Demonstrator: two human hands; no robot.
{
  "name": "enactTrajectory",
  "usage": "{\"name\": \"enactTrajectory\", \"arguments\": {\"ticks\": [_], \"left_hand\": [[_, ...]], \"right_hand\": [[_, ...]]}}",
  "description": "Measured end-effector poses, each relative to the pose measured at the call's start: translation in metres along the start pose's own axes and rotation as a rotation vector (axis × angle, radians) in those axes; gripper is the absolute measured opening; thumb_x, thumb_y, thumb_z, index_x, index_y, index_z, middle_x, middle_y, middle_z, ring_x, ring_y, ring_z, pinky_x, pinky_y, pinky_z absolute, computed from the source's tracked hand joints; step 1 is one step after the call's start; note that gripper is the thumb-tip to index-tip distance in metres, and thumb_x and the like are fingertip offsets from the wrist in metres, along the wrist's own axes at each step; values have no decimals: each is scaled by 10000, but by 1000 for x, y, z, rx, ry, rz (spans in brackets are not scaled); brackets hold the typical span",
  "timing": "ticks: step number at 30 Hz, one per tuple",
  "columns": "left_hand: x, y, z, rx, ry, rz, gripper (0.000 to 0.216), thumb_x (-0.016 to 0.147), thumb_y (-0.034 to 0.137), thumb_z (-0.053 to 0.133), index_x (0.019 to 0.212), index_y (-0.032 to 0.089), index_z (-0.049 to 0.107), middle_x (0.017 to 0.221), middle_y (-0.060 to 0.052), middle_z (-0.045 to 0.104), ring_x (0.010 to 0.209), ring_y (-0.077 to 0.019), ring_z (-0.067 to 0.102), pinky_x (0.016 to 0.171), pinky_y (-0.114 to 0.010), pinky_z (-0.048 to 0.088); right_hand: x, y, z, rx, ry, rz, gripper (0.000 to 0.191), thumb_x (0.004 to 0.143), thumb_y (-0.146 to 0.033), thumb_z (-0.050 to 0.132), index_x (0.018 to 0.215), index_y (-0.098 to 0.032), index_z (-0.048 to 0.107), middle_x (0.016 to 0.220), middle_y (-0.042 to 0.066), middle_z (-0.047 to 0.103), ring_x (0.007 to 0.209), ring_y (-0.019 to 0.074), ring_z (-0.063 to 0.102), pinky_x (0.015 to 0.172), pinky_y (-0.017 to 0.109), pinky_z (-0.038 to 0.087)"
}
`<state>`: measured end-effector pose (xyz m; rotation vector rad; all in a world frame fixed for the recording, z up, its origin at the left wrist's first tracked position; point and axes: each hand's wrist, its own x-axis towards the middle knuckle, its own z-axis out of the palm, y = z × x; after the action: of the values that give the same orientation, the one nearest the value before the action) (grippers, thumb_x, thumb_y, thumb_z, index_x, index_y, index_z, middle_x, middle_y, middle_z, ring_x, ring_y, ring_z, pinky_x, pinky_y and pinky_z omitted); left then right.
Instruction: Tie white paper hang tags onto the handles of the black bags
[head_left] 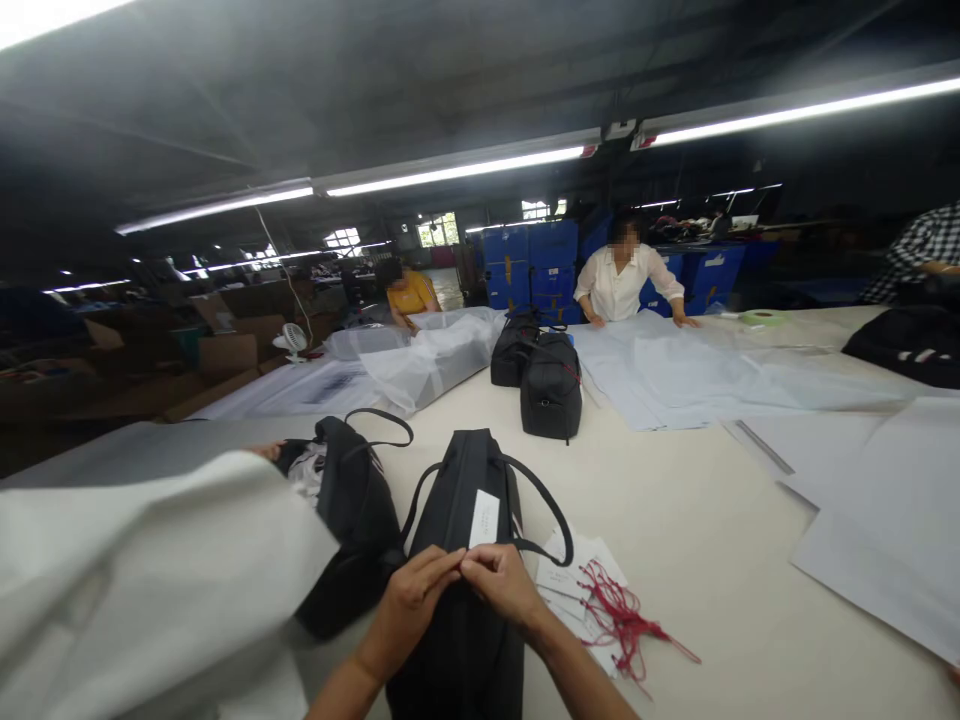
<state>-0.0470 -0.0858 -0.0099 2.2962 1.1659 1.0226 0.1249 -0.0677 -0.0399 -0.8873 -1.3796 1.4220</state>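
A black handbag [465, 640] with two handles lies lengthwise in front of me on the pale table. On top of it rests a white hang tag [484, 517] with small print. Just below the tag, my left hand [416, 592] and my right hand [501, 582] meet, fingertips pinched together. A bit of red string [460, 564] shows between them; the rest of it is hidden by the fingers. To the right lie more white tags [559, 575] and a bundle of red strings [622, 620]. Against the left side leans an open black bag [352, 510] with pale stuffing inside.
At left, a large white sheet [150, 570] covers the near table, with another person's hand [266, 451] behind it. Farther back stand two black bags [551, 385]. Clear plastic sheets [645, 370] and white sheets [892, 500] lie right. Co-workers stand across the table.
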Motion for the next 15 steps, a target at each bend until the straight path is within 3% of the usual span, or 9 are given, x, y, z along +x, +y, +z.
{"name": "enactTrajectory", "arguments": {"ticks": [4,8,11,15], "left_hand": [[-1,9,-11,357,-136,167,240,959,200,425,971,216,664,810,-54,635,748,-165,610,662,-255,480],[-6,23,-14,511,-280,176,233,941,186,406,810,187,598,771,-53,600,698,-167,563,616,-265,430],[-7,28,-15,370,-372,43,176,907,210,436,814,189,584,791,-37,593,690,-154,545,619,-252,412],[-5,22,-14,-77,-436,-297,176,832,244,473,685,189,552,707,6,551,631,-124,520,591,-230,392]], "right_hand": [[-10,-6,-8,-108,-112,11,233,799,-340,592,754,-163,736,535,-21,574,485,97,469,503,219,339],[-17,-13,-11,-380,-180,-64,216,818,-299,560,773,-213,753,720,15,712,675,168,619,617,254,416],[-18,-13,-12,-546,-233,-110,220,834,-290,547,748,-219,736,711,12,712,671,176,621,620,265,401],[-17,-11,-16,-561,-305,-165,249,872,-311,526,731,-216,708,660,6,673,639,166,595,612,263,387]]}}
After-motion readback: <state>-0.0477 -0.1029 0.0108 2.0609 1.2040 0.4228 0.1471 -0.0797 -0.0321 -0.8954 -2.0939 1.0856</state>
